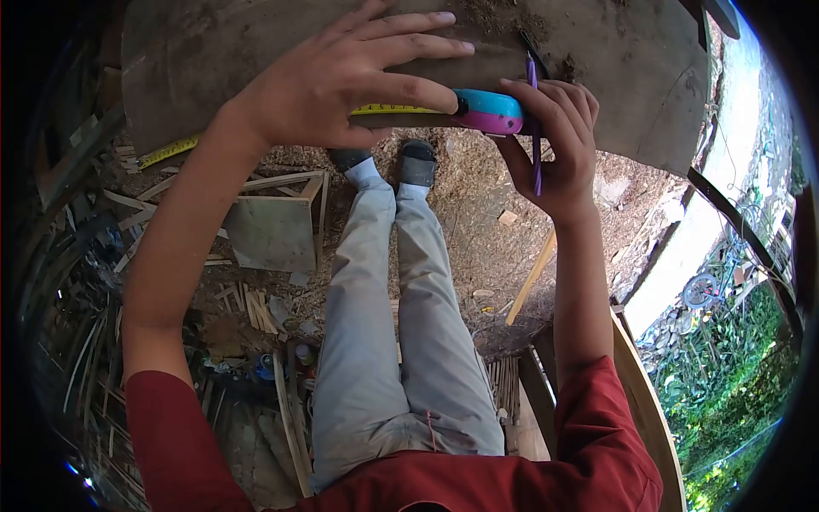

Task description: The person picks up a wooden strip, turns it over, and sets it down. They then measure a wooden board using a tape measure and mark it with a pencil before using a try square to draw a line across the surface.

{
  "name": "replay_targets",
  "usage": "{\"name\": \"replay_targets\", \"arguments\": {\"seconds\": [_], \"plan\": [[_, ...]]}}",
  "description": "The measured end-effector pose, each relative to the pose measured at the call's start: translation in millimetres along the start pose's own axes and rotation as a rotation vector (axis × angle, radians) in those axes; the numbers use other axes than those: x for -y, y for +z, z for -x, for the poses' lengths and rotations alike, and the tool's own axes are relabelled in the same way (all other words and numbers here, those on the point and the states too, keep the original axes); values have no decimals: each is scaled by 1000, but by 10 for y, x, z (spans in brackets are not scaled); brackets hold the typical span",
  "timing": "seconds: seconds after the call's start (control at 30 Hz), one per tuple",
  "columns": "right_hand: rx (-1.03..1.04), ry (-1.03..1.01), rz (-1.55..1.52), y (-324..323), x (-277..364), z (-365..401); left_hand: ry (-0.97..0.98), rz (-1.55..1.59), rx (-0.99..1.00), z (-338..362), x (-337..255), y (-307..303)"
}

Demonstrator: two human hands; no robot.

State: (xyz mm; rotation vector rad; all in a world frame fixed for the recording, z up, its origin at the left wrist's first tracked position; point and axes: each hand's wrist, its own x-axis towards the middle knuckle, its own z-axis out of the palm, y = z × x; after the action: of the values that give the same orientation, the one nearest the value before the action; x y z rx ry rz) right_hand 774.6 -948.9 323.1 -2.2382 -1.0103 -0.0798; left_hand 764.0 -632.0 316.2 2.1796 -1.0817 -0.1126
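Observation:
A tape measure (492, 112) with a blue and pink case is in my right hand (559, 141), gripped between the fingers and thumb. That same hand also keeps a twisted purple pen (536, 128) upright across its fingers. The yellow tape blade (392, 108) runs out leftward from the case, passing behind my left hand (367, 81) and on past the wrist. My left fingers are spread, with the index fingertip against the black end of the case and the thumb just below the blade. Both hands are over the near edge of a brown board (205, 60).
Wood shavings cover the ground (478, 230) around my feet. A pale panel with a wooden frame (271, 230) stands at left, beside scattered sticks. Sawdust and a dark slim tool (533, 49) lie on the board. Outside at right are plants (725, 375) and a wheel (699, 291).

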Motion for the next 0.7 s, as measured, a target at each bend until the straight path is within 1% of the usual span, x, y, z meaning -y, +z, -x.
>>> {"name": "replay_targets", "arguments": {"seconds": [0.03,0.1,0.13,0.23,0.3,0.37,0.4,0.43,0.5,0.53,0.57,0.63,0.7], "plan": [[-2,4,0,-3,10,-3,1,-1,-1,6,-4,-19],[-3,11,-1,-8,28,2,-80,155,86,19,-12,-74],[-1,13,0,-11,36,6,-80,155,86,20,-21,-77],[-25,14,24,-71,99,14,-87,145,85,-23,-77,-121],[-47,17,48,-131,177,87,-108,-27,187,-47,-138,-177],[-220,85,8,-170,259,238,-100,33,165,-30,-71,-147],[-260,121,-14,-175,343,292,-92,92,144,-16,-42,-127],[-258,121,-13,-139,481,334,-92,94,142,4,-33,-109],[-378,453,-555,15,740,393,-80,179,75,33,-18,-75],[-356,446,-603,90,762,454,-79,181,74,35,-12,-64],[-261,354,-496,126,723,473,-72,171,65,34,-9,-55],[-159,266,-374,162,759,359,-63,162,54,26,-2,-54],[-115,276,-376,212,774,304,-81,132,67,34,-18,-64]]}}
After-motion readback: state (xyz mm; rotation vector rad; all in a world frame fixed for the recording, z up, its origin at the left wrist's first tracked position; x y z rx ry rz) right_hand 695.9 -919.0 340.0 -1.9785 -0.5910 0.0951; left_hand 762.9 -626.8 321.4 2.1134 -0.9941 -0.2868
